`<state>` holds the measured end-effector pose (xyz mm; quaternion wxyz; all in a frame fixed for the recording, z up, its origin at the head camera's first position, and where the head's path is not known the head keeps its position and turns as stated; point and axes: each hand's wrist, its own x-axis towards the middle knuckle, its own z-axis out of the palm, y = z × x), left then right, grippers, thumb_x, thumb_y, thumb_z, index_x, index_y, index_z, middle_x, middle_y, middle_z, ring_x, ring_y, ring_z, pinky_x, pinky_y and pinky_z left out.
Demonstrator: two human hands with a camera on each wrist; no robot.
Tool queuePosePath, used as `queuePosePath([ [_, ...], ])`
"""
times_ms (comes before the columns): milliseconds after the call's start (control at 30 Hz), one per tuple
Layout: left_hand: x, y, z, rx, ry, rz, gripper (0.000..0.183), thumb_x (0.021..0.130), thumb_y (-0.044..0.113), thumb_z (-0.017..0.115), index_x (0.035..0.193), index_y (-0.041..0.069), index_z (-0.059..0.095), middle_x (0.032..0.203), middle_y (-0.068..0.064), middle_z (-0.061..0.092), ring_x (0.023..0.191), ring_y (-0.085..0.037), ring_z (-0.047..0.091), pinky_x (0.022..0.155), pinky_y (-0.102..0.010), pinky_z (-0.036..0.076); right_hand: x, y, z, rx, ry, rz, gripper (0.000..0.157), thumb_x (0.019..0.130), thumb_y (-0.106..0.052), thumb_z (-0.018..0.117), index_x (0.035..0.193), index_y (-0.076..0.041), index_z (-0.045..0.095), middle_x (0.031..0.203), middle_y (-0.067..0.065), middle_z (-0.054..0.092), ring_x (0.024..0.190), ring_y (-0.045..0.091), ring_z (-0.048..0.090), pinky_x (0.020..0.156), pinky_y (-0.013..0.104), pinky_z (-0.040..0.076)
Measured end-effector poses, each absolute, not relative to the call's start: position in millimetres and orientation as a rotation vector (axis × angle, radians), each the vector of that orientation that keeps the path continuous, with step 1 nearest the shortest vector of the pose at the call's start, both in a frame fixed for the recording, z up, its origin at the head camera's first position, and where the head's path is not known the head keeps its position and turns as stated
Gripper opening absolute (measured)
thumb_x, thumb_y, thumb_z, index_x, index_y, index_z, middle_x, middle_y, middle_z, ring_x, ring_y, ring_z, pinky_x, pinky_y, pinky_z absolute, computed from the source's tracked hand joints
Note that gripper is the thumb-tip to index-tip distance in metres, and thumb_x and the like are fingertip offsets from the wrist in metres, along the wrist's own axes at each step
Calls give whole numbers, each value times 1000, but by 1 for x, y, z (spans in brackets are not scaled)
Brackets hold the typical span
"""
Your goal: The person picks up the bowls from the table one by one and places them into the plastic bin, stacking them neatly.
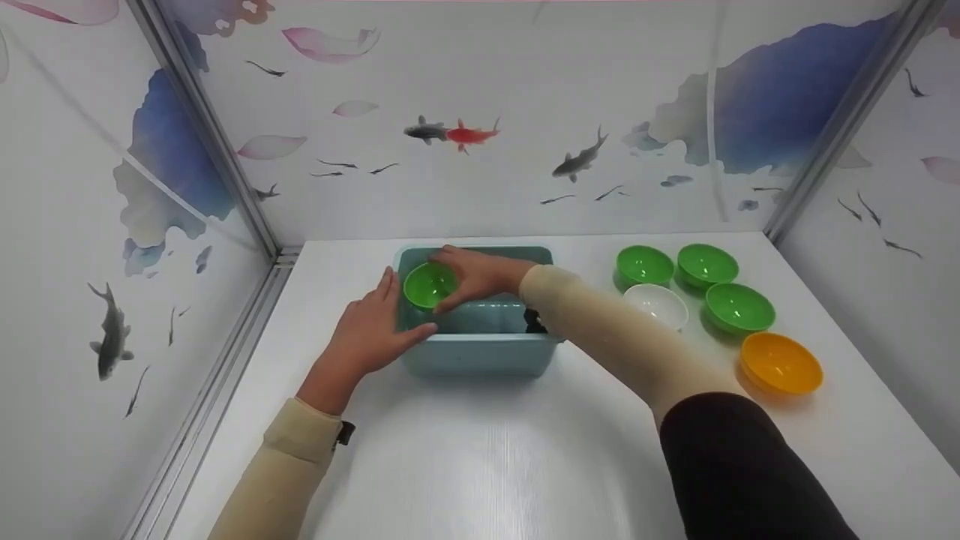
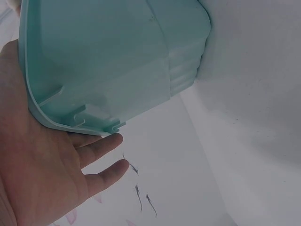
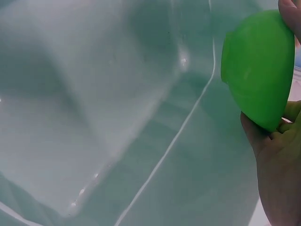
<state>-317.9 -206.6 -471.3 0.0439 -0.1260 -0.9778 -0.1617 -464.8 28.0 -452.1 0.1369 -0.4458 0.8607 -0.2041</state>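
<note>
A small green bowl [image 1: 429,287], pinched at its rim by my right hand [image 1: 482,274], is above the left part of a light blue-green plastic basin [image 1: 480,356]. The right wrist view shows the same bowl [image 3: 261,70] tipped on its side over the basin's inside, its rounded base facing in. My left hand [image 1: 367,330] rests along the basin's left rim, thumb spread over the front corner and fingers extended. From the left wrist, those straight fingers [image 2: 106,176] appear beside the basin's outer wall [image 2: 103,56].
At the right of the white table [image 1: 480,450] are three green bowls, one of them nearest [image 1: 739,307], a white bowl [image 1: 657,305] and an orange bowl [image 1: 781,364]. White panels with painted fish [image 1: 472,135] enclose the table at the back and sides.
</note>
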Motion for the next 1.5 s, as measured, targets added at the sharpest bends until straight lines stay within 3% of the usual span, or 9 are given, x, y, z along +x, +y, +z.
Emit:
queuePosePath([
  [167, -318, -207, -473, -394, -2974, -495, 122, 100, 81, 57, 174, -5, 15, 181, -24, 21, 154, -49, 45, 123, -66, 39, -466, 26, -460, -1288, 2467, -570, 115, 86, -68, 85, 172, -10, 36, 168, 10, 43, 150, 27, 48, 126, 49, 40],
  [400, -316, -206, -476, -389, -2967, -500, 120, 100, 78, 61, 174, -5, 16, 181, -24, 21, 153, -50, 46, 122, -66, 40, -467, 21, -470, -1312, 2451, -532, 108, 89, -63, 83, 171, -10, 37, 158, 10, 48, 141, 24, 52, 123, 47, 43],
  [767, -320, -208, -476, -401, -2980, -469, 128, 96, 91, 48, 174, -5, 16, 181, -24, 20, 156, -46, 45, 121, -66, 41, -465, 16, -475, -1315, 2462, -363, 105, 93, -49, 82, 171, -4, 28, 151, 14, 43, 132, 24, 53, 118, 42, 46],
  [1100, -318, -208, -477, -395, -2987, -472, 126, 97, 89, 49, 174, -5, 16, 182, -23, 19, 155, -47, 45, 122, -64, 41, -465, 12, -480, -1324, 2509, -253, 89, 91, -61, 81, 154, -8, 48, 137, 5, 52, 120, 19, 55, 107, 38, 52],
  [1500, -320, -208, -476, -404, -2974, -470, 126, 96, 92, 47, 174, -3, 17, 182, -21, 20, 154, -48, 46, 123, -63, 41, -470, 9, -482, -1288, 2504, -197, 87, 93, -63, 80, 155, -9, 51, 138, 4, 55, 120, 19, 56, 104, 39, 54],
])
